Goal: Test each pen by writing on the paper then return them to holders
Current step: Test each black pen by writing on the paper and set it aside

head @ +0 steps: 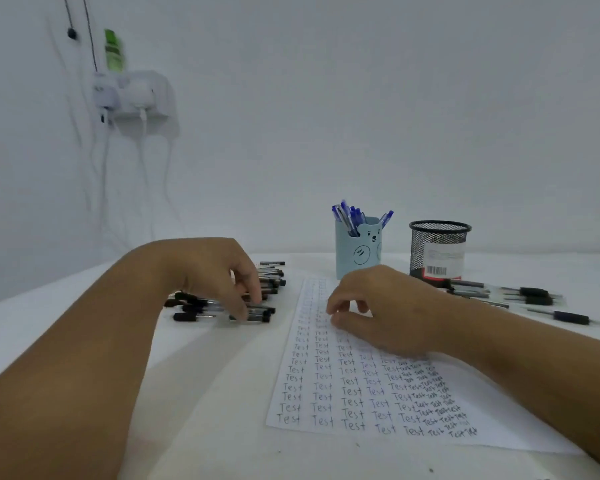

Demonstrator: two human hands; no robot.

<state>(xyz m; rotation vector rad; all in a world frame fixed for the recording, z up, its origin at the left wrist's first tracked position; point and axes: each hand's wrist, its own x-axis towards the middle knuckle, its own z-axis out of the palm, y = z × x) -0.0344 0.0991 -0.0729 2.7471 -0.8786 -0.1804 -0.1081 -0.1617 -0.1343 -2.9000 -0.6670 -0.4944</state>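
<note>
A sheet of paper [347, 386] covered with rows of the word "Test" lies on the white table. Left of it is a pile of black pens [271, 282]. My left hand [212, 271] reaches down over the pile, and its thumb and fingertips pinch one black pen [262, 315] at the pile's near edge. My right hand [378, 306] rests on the upper part of the paper, fingers loosely curled and holding nothing. Behind the paper stand a light blue bear holder [355, 254] with several blue pens [349, 214] and a black mesh holder [437, 251].
Several more black pens [530, 296] lie loose on the table to the right of the mesh holder. On the wall at far left hang a socket with chargers [132, 95] and trailing cables. The white table [205, 393] runs back to the wall.
</note>
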